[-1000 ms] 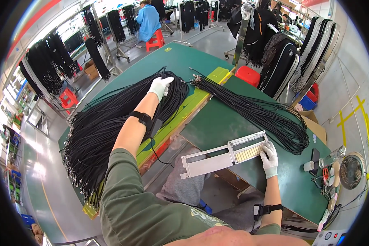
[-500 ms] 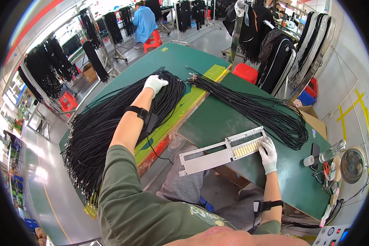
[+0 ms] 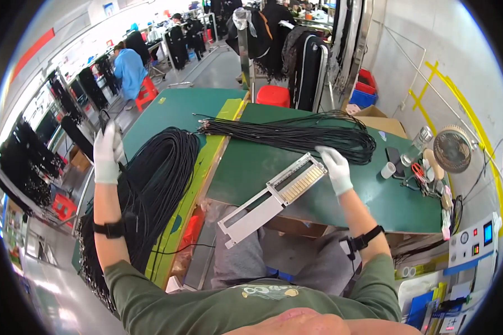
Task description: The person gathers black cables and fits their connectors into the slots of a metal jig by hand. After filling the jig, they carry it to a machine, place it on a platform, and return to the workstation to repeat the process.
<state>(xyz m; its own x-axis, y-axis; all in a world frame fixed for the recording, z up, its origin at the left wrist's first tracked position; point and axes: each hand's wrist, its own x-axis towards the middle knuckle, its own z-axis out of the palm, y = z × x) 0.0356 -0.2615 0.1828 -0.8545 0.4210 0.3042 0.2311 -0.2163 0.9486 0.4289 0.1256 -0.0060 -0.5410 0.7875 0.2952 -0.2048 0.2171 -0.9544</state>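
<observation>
My left hand [image 3: 108, 152], in a white glove, is raised at the left with its fingers closed on a few black cables; a short loop of cable pokes up above the fist. Below and beside it lies a big pile of black cables [image 3: 170, 159], bent over at its far end. My gloved right hand [image 3: 336, 170] has its fingers stretched out beside the far end of a long silvery metal frame [image 3: 254, 219] that overhangs the table edge. Pale strips [image 3: 302, 184] sit in a row in that frame. A second cable bundle [image 3: 296, 134] lies just beyond the right hand.
Yellow-green tape [image 3: 209, 146] runs along the seam of the green table [image 3: 246, 178]. At the right are a white cup [image 3: 388, 170], a glass jar [image 3: 418, 146], red-handled tools [image 3: 418, 170] and a fan [image 3: 452, 148]. A red stool [image 3: 273, 96] stands behind.
My left hand has lifted off the pile and moved left with cables in it. My right hand's fingers have straightened at the frame's end. The whole view has turned to the right.
</observation>
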